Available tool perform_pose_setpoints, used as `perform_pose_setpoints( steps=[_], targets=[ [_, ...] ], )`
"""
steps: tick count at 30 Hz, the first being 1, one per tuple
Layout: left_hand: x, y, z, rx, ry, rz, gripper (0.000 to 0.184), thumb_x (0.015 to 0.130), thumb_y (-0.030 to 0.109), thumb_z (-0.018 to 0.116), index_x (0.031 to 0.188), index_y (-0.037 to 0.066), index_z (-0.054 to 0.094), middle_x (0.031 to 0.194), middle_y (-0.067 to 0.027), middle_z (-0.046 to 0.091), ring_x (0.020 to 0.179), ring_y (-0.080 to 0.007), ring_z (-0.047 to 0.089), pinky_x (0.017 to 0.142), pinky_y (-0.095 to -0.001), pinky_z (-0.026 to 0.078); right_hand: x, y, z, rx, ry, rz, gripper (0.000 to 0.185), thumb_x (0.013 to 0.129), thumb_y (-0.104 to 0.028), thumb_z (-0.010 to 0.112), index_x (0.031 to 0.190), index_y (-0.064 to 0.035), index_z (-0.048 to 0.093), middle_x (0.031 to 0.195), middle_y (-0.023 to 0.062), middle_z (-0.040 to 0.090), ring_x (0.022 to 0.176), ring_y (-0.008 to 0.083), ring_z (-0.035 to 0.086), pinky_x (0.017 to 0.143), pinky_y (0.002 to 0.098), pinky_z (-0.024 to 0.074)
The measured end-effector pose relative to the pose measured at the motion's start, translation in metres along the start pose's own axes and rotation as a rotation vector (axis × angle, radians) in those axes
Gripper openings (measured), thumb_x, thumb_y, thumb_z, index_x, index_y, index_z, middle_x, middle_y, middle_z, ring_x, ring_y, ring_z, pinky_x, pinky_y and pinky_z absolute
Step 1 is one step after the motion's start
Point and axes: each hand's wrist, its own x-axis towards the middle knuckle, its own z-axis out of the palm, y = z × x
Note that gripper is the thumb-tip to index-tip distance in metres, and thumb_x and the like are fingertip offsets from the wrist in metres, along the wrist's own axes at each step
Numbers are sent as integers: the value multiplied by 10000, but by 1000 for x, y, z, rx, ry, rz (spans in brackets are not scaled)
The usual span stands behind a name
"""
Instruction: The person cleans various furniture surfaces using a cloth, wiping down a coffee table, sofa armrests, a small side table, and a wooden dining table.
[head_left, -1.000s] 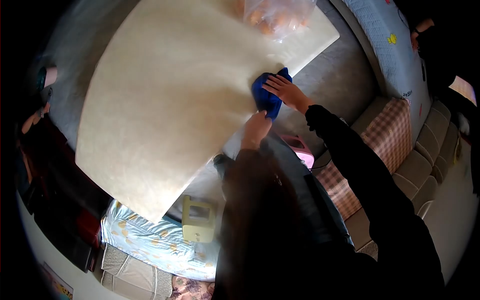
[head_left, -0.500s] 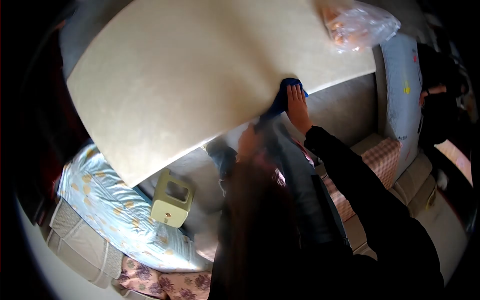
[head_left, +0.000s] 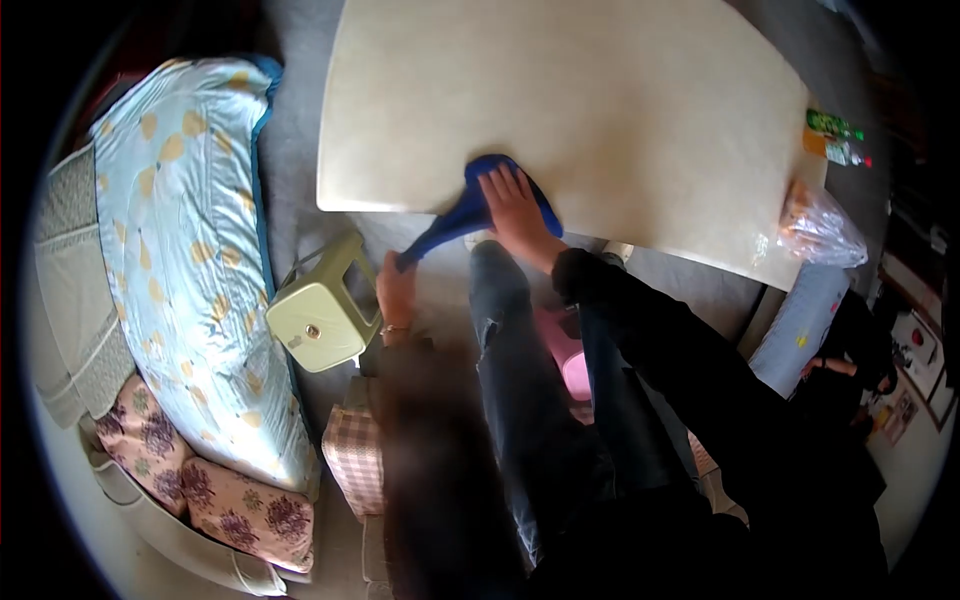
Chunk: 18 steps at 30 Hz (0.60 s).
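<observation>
A blue cloth [head_left: 465, 213] runs from the near edge of the cream tabletop [head_left: 600, 110] down to the left, stretched between my hands. My right hand [head_left: 518, 215] lies flat on its bunched upper part at the table edge, fingers stretched out. Below and to the left, off the table, my left hand [head_left: 395, 292] is closed around the cloth's narrow end. Long hair partly covers the left forearm.
A green plastic stool [head_left: 318, 335] stands left of my left hand, beside a bed-like seat with a patterned cover [head_left: 175, 230]. A clear plastic bag [head_left: 822, 225] and bottles [head_left: 835, 125] sit at the table's right end. A pink stool [head_left: 573, 370] shows between my legs. Another person [head_left: 850, 350] is at far right.
The view has turned, so the table, stool and bag appear shifted. The cloth now stretches further left between the hands, and my left hand, blurred before, shows clearly on its end.
</observation>
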Motion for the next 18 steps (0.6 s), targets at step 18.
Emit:
perform_pose_setpoints(
  steps=[18],
  targets=[
    [-22,33,21,-95,190,-30,223,834,189,663,964,47,549,817,-224,632,824,-424,620,707,-476,474,102,-35,17,-9,-10,-453,742,749,-256,724,1396,-57,420,1428,87,453,1372,244,352,1146,388,232]
  ],
)
